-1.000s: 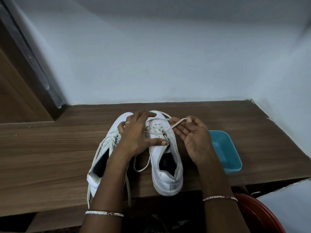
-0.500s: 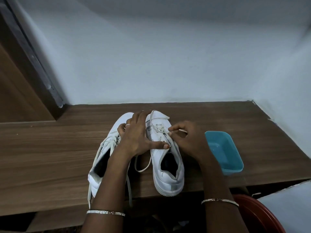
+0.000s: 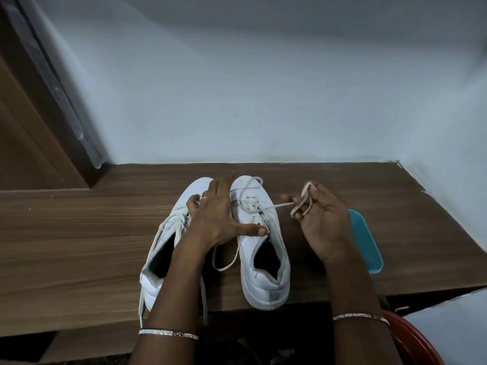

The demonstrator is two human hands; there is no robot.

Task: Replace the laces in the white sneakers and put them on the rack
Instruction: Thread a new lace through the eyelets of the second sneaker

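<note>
Two white sneakers stand side by side on the wooden table (image 3: 79, 246), toes toward the wall. My left hand (image 3: 216, 219) lies flat across the gap between them, fingers on the right sneaker (image 3: 263, 259) and thumb pressed on its tongue edge. The left sneaker (image 3: 168, 233) is partly under my forearm, its laces hanging over the table's front. My right hand (image 3: 321, 222) is raised to the right of the right sneaker and pinches a loop of white lace (image 3: 303, 204) that runs taut from the eyelets. Another loose lace end curls on the table between the shoes.
A blue plastic tray (image 3: 366, 246) sits on the table just right of my right hand. A red round tub (image 3: 413, 343) is below the table's front edge at lower right. A wooden door frame (image 3: 52, 101) stands at the left; white walls close off the back and right.
My right hand has pulled away from the shoe's eyelets to the right, drawing the lace out taut with a loop round its fingers. My left hand has stayed on the sneaker.
</note>
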